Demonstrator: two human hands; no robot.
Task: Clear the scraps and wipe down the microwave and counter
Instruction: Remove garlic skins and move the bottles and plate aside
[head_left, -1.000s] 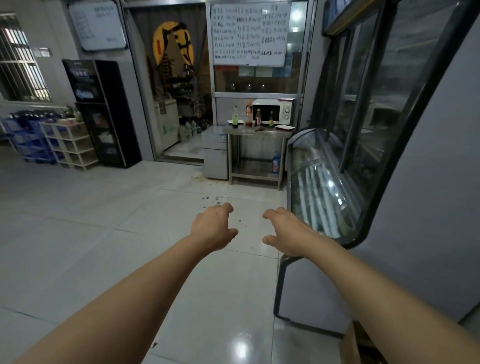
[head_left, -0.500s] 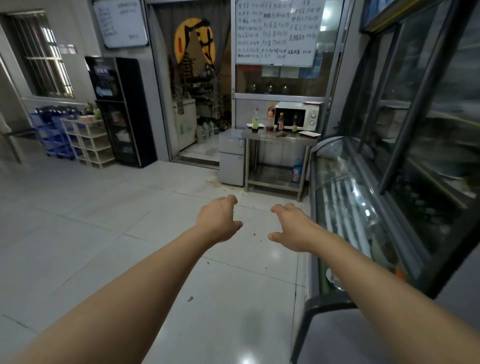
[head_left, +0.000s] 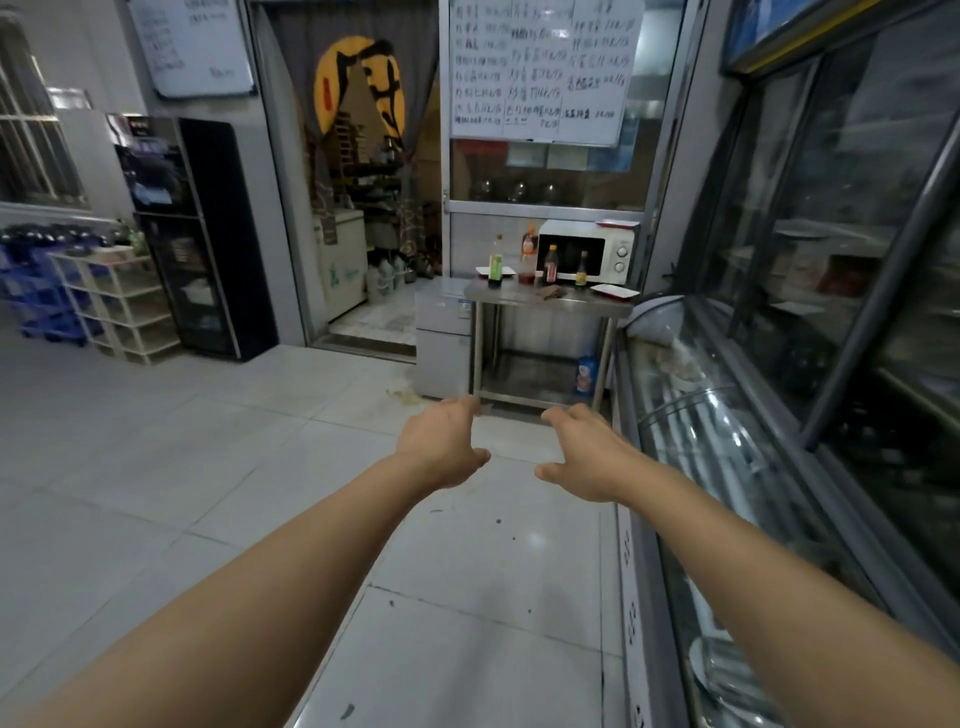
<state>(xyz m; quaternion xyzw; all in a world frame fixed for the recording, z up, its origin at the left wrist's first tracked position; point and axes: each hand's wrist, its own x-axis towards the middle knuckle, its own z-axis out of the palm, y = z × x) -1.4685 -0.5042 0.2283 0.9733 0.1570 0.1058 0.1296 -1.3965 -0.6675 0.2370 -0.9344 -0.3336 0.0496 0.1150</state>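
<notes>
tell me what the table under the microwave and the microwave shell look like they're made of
Table: looks like stainless steel with a dull brushed finish, given its grey metallic sheen, thin legs and lower shelf. Microwave: a white glossy casing, probably painted metal or plastic, too far off to tell which; its door is dark, likely glass.

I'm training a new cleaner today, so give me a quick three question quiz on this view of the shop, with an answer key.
1. True or false: the left hand is already holding a cloth.
2. Where does the microwave stand? A) on the floor B) at the back of the steel counter C) inside the glass display case
3. Fill in: on the counter in front of the microwave stand several ____.

Key:
1. False. Both it and the right hand are empty, fingers loosely curled, out over the floor.
2. B.
3. Bottles, such as the green-labelled bottle and the red-capped bottle.
</notes>
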